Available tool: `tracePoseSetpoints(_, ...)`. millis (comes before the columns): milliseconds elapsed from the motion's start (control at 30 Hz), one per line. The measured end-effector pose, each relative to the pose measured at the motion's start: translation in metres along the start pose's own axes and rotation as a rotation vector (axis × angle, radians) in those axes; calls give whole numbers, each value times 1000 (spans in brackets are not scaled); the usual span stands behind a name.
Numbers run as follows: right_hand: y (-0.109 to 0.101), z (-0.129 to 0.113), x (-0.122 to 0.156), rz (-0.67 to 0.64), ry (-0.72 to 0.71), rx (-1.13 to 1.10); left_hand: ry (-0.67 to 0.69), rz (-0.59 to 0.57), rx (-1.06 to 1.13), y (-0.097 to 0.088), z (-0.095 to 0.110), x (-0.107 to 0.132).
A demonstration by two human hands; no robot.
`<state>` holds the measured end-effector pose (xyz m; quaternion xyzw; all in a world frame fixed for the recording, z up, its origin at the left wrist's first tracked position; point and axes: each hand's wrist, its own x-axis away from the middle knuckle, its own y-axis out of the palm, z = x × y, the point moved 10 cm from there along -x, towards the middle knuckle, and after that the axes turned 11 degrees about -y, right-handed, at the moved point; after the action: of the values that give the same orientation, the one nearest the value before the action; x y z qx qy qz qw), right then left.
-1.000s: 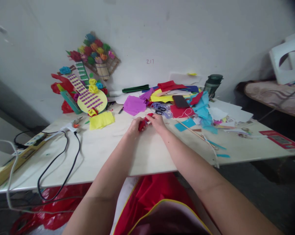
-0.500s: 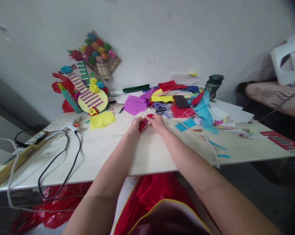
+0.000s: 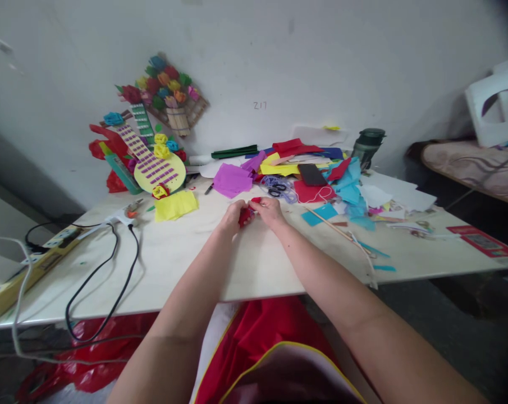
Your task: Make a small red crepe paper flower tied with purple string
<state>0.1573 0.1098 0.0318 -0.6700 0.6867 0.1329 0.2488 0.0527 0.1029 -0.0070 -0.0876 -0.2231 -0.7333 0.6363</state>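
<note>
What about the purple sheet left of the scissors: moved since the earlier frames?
No; judged against the wall number, the purple sheet lies where it did.

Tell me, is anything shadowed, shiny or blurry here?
In the head view, light is soft, with faint shadows on the table and glints on the red bag; the head view's top right corner darkens; and there the red piece between left hand and right hand looks too soft for fine detail.

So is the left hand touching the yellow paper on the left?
Apart. The head view shows a strip of table between the left hand and the yellow paper.
</note>
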Motion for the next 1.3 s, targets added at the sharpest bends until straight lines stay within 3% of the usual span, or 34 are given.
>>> tracePoseSetpoints(300, 8, 4, 0, -39, 35, -143, 11, -82, 73, 6, 3, 9)
tracePoseSetpoints(533, 12, -7, 1, -70, -19, -183, -22, -111, 90, 4, 2, 14)
tracePoseSetpoints(833, 6, 4, 7, 77, 207, -386, 29, -48, 48, 7, 3, 13)
tracePoseSetpoints(1067, 1, 8, 5, 86, 180, -248, 172, -6, -53, 4, 11, 11)
tracePoseSetpoints(1300, -1, 2, 8, 106, 176, -165, 184, 7, -121, 0, 9, 2)
